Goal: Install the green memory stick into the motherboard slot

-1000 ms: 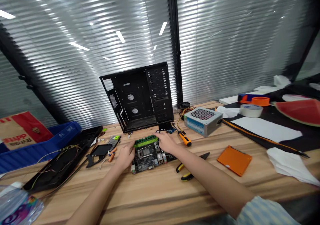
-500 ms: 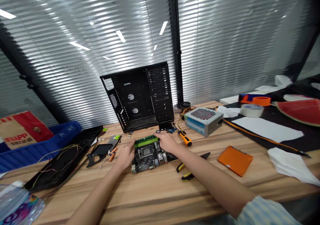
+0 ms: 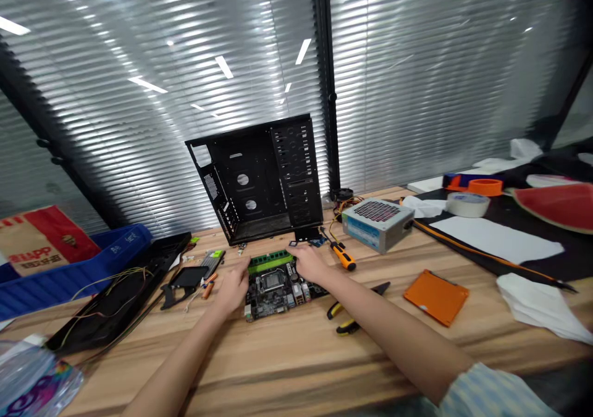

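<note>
A dark motherboard (image 3: 273, 290) lies flat on the wooden table (image 3: 296, 355), with a green memory stick (image 3: 270, 261) along its far edge. My left hand (image 3: 231, 288) rests at the board's left side, its fingertips on the left end of the green stick. My right hand (image 3: 309, 262) covers the stick's right end, fingers curled down onto it. Both hands press on the stick from its two ends. Behind the board stands an open black computer case (image 3: 259, 179), empty inside.
A grey power supply (image 3: 376, 223), an orange-handled screwdriver (image 3: 341, 256), yellow-handled pliers (image 3: 345, 318) and an orange flat box (image 3: 434, 296) lie to the right. A black side panel with wires (image 3: 115, 290) and a blue bin (image 3: 69, 269) sit left. Tape rolls and white paper lie far right.
</note>
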The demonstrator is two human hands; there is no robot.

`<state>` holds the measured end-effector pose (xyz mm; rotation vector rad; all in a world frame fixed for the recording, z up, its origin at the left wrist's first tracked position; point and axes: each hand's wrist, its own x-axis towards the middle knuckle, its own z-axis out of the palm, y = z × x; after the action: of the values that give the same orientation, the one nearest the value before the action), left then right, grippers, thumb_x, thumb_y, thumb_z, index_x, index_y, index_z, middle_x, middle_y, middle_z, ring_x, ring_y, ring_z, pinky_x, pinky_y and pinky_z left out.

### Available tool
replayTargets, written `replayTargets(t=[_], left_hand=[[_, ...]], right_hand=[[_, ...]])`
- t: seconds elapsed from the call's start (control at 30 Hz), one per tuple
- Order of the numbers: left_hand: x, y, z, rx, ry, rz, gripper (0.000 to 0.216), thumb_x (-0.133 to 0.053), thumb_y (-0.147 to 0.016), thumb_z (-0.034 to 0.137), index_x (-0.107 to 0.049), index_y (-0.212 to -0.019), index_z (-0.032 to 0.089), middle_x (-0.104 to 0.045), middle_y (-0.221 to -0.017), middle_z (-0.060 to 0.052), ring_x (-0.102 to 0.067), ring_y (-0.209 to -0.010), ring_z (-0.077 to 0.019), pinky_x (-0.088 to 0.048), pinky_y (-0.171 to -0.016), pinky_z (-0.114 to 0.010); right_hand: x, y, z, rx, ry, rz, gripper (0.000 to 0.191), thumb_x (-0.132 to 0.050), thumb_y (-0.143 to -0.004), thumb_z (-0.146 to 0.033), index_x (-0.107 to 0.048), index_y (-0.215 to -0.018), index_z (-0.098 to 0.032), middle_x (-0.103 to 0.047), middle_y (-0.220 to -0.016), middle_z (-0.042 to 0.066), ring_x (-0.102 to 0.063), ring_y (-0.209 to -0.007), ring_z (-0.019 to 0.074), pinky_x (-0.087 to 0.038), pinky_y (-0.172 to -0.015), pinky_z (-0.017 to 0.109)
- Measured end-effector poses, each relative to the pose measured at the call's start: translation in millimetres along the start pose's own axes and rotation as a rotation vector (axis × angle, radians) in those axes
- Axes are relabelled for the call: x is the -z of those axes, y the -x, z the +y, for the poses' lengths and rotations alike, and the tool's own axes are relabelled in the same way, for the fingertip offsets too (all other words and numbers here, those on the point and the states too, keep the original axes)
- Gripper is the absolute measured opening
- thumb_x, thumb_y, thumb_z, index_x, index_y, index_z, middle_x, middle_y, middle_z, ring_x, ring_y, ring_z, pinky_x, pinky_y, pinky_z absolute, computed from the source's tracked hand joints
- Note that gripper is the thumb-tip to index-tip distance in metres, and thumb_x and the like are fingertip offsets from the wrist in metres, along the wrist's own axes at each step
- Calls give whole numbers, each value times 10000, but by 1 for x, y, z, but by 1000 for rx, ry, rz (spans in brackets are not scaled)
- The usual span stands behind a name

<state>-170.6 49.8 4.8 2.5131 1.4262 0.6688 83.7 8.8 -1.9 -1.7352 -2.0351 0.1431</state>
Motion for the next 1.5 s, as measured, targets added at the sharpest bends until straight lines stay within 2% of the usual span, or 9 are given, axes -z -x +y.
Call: replayTargets(t=[0.3, 0.8, 1.03, 1.5], left_hand=[[0, 0, 1, 9, -44, -6, 538, -345, -905, 200, -540, -1379, 37, -591, -1363, -166, -552, -1285, -269, -426, -1107, -394], [-2, -1, -1, 20, -67, -17, 521, -358, -891, 189, -566, -1352, 61, -593, -1361, -150, -560, -1277, -268, -422, -1104, -414], [-5, -1, -5, 9, -9, 30, 495, -435, -852, 194, -609, -1313, 145, -651, -1302, -109, -601, -1226, -257, -456, -1068, -384], [-5, -4, -7, 39, -5, -9, 549, -356, -874, 218, -562, -1359, 66, -585, -1370, -127, -558, -1280, -254, -413, -1113, -403]], right_hand=[[0, 0, 0, 17, 6, 12, 653, -441, -786, -32, -555, -1404, -208, -637, -1320, 101, -587, -1199, 244, -433, -979, 358], [1, 0, -2, 17, 17, 10, 664, -446, -777, -30, -551, -1406, -214, -619, -1349, 88, -574, -1227, 242, -435, -988, 369], [5, 2, -6, -17, 20, -17, 645, -453, -780, -20, -580, -1377, -225, -637, -1324, 86, -584, -1220, 222, -410, -1030, 355], [4, 2, -2, 4, 30, 7, 649, -450, -779, -38, -568, -1387, -231, -653, -1288, 98, -595, -1173, 233, -436, -951, 339]])
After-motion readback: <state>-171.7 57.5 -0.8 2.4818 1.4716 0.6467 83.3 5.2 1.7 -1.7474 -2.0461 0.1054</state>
